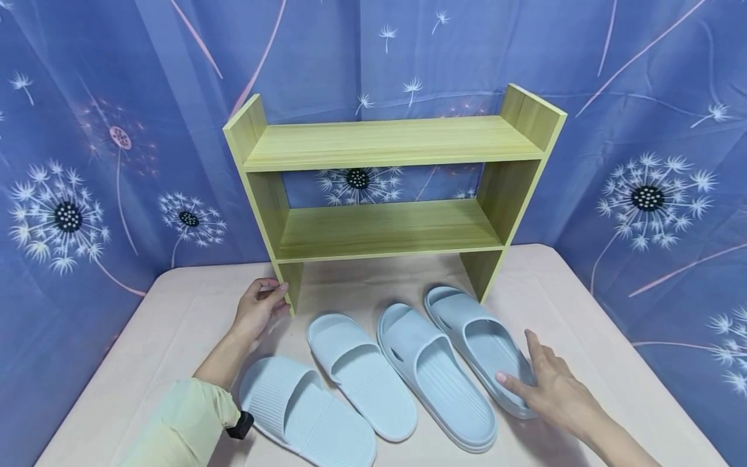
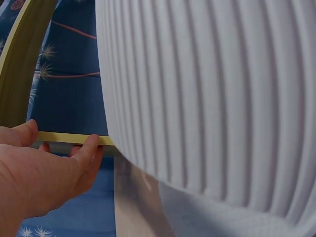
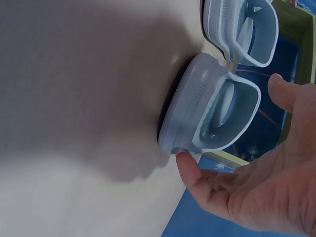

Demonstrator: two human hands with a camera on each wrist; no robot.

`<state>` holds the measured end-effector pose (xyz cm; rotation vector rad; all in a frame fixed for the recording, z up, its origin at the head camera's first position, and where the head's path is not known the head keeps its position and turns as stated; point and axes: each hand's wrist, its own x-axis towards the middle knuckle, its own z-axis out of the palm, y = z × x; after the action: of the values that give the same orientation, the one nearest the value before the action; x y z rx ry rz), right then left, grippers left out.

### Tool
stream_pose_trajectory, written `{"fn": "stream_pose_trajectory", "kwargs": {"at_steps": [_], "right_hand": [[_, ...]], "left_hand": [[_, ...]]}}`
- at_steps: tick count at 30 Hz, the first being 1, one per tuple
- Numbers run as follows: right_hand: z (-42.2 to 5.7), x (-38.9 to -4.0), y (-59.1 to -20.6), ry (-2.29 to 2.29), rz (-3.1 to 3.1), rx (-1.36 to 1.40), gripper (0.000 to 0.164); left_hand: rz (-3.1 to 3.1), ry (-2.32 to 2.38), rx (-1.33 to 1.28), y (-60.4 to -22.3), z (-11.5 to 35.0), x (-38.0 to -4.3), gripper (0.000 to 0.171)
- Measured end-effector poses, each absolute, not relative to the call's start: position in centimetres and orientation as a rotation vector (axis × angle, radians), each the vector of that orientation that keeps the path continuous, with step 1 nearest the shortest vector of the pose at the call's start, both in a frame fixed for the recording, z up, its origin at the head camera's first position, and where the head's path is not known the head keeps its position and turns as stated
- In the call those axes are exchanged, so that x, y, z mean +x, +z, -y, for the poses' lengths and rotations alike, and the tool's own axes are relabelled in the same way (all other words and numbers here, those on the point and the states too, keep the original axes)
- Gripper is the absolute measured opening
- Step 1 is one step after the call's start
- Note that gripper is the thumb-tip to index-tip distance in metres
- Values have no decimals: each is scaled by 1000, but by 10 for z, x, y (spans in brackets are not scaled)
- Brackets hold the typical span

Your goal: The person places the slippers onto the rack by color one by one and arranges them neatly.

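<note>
Where the rightmost pale-blue slipper lies toe toward the wooden shelf, the right hand overlaps its heel side, fingers spread and unclenched; whether a fingertip presses the rim is hard to tell. At the shelf's left leg, the left hand pinches the board's edge, some fingertips hidden behind it. Three more slippers stand leftward; the leftmost slipper is cut off at the heel, and its ribbed strap blocks much of the left wrist view. A pale sleeve covers part of the tabletop; a dandelion-patterned curtain hangs behind.
</note>
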<state>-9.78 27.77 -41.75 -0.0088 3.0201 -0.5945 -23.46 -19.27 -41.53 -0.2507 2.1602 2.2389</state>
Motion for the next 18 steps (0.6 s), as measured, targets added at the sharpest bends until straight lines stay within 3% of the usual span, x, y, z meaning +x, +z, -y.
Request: {"fn": "stream_pose_trajectory", "kwargs": {"at_steps": [18], "right_hand": [[-271,-95,-429,-542,-3005,40,115]], "left_hand": [[-2147,2239,-255,-416,193,-235,28]]}}
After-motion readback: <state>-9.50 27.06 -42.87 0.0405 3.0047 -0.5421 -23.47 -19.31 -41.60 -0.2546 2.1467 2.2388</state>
